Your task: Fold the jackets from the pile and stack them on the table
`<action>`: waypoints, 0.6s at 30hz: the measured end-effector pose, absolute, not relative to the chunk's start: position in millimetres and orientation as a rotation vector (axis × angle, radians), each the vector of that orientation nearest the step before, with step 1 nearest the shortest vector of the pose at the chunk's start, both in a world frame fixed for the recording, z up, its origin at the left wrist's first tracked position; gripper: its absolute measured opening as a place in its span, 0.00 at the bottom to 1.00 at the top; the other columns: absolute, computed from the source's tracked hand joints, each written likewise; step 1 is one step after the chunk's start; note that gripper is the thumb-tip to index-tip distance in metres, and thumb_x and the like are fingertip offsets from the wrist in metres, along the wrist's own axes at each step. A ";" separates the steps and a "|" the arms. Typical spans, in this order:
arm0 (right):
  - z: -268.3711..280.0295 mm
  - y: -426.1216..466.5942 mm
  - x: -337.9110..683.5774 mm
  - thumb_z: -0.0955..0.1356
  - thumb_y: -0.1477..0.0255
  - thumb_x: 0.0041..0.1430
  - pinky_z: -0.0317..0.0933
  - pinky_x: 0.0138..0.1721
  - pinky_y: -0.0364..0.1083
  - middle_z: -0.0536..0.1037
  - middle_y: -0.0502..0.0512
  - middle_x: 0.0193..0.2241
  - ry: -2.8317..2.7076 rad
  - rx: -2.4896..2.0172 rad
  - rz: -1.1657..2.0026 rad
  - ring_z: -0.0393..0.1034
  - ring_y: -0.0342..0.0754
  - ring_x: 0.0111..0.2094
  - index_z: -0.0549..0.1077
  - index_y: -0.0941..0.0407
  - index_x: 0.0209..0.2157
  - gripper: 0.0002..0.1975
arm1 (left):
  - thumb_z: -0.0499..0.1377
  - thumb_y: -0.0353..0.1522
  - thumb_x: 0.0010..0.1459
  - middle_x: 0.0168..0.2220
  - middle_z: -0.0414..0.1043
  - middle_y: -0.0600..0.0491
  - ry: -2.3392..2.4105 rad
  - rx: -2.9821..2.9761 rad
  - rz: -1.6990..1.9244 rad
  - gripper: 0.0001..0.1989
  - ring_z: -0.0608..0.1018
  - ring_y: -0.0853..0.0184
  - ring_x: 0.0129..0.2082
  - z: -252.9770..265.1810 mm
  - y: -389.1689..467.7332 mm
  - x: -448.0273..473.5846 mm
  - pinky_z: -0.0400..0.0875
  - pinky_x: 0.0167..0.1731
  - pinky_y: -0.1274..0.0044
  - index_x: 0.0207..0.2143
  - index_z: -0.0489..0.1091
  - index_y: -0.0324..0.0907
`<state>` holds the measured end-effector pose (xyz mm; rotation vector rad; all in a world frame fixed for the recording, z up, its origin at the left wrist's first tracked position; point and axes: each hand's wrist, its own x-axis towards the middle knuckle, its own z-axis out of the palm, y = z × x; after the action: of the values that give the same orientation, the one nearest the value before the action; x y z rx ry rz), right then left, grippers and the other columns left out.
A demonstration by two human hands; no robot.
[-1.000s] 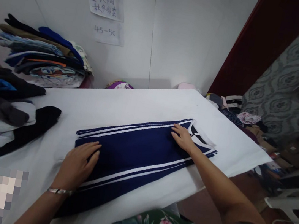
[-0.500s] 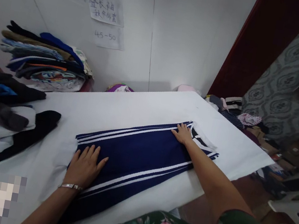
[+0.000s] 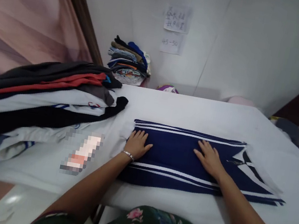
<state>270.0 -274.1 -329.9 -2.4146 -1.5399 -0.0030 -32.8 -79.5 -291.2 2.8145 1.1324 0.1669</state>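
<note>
A navy jacket with white stripes (image 3: 172, 153) lies folded into a long strip across the white table. Its collar end, with a white lining and a dark inner patch, points to the right. My left hand (image 3: 137, 144) rests flat on the strip's left end, fingers spread, a silver bracelet at the wrist. Farther right, my right hand (image 3: 209, 158) lies on the cloth short of the collar, its fingers spread too. Neither hand grips the fabric. Some white cloth (image 3: 123, 136) sticks out beside the left end.
Loose garments (image 3: 54, 91) in black, red and white lie heaped on the left of the white table (image 3: 190, 111). Behind them stands a stack of folded clothes (image 3: 131, 62). Paper signs (image 3: 176, 28) hang on the wall. More clothes (image 3: 287, 130) lie beyond the right edge.
The view has swung left, and the jacket now lies level across it. My right hand has moved from near the collar towards the jacket's middle. My left hand stays at the left end.
</note>
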 end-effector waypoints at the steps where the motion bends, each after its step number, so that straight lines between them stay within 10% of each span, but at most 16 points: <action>1: -334.1 -275.4 260.9 0.55 0.54 0.64 0.44 0.61 0.64 0.59 0.60 0.64 -1.600 -2.384 -0.002 0.48 0.57 0.65 0.62 0.51 0.60 0.27 | 0.51 0.45 0.61 0.61 0.62 0.42 1.126 2.780 0.184 0.27 0.61 0.54 0.62 -288.5 -77.1 -35.1 0.47 0.62 0.62 0.56 0.66 0.38; 7: -347.9 -281.3 259.6 0.57 0.56 0.64 0.44 0.62 0.64 0.59 0.58 0.63 -1.634 -2.345 -0.014 0.48 0.56 0.65 0.64 0.51 0.59 0.26 | 0.52 0.44 0.60 0.64 0.54 0.38 1.555 2.358 0.393 0.30 0.58 0.53 0.64 -275.8 -48.1 -68.0 0.54 0.60 0.65 0.59 0.60 0.34; 18: -317.8 -258.1 190.6 0.57 0.54 0.64 0.46 0.61 0.65 0.58 0.58 0.64 -1.838 -2.109 0.110 0.49 0.57 0.65 0.62 0.48 0.61 0.27 | 0.56 0.49 0.55 0.55 0.68 0.36 1.659 1.749 0.432 0.35 0.70 0.53 0.56 -277.8 -16.9 -100.8 0.63 0.54 0.69 0.56 0.64 0.32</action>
<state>190.6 -258.1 -317.8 -2.1090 -1.8383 0.1103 -100.8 -16.9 -277.8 1.7488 1.6592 0.4318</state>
